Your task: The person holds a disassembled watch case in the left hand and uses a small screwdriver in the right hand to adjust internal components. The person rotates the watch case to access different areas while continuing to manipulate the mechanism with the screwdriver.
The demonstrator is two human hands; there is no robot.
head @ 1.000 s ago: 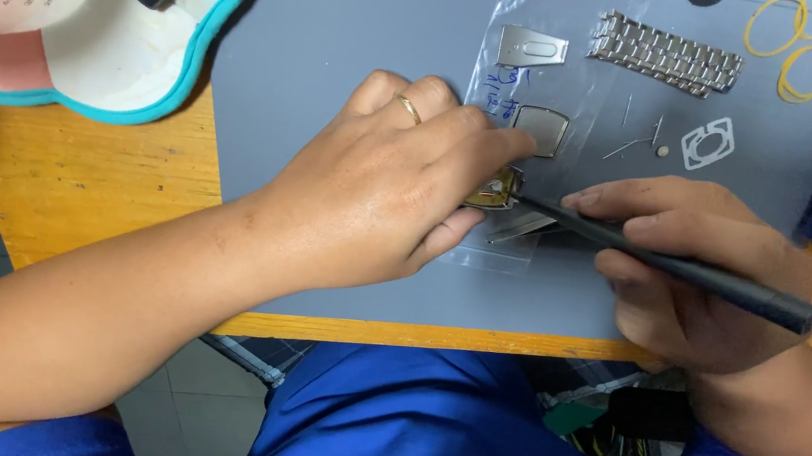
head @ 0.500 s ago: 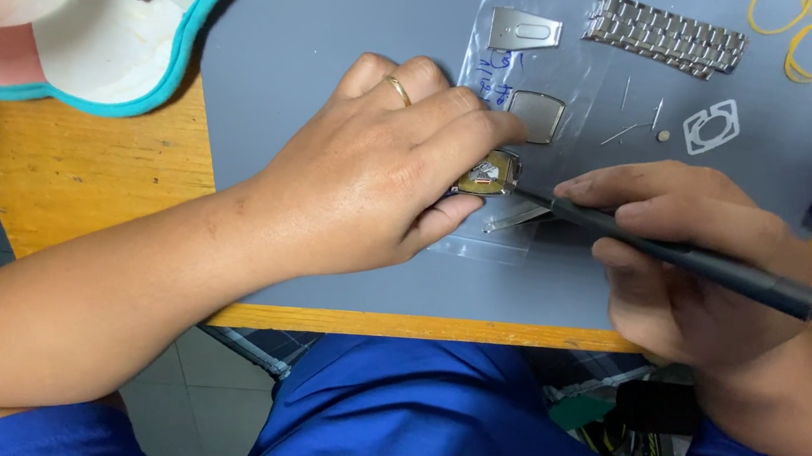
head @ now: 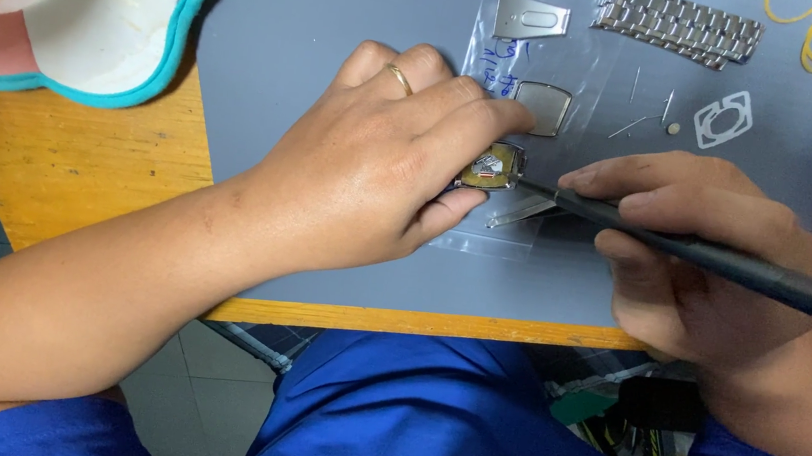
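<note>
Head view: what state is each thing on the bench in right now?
Left hand: grip closed on the watch case.
Watch case: open, inside showing.
Right hand: grips black tool.
Black tool: tip at the case.
Metal bracelet: detached, lying flat.
Plastic bag: flat under loose parts.

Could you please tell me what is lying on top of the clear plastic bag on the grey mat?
On the clear plastic bag lie a flat silver clasp plate and a rounded-square watch glass. The left hand covers the bag's left side.

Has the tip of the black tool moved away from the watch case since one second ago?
No. The black tool still has its tip at the watch case, just below the square glass.
</note>
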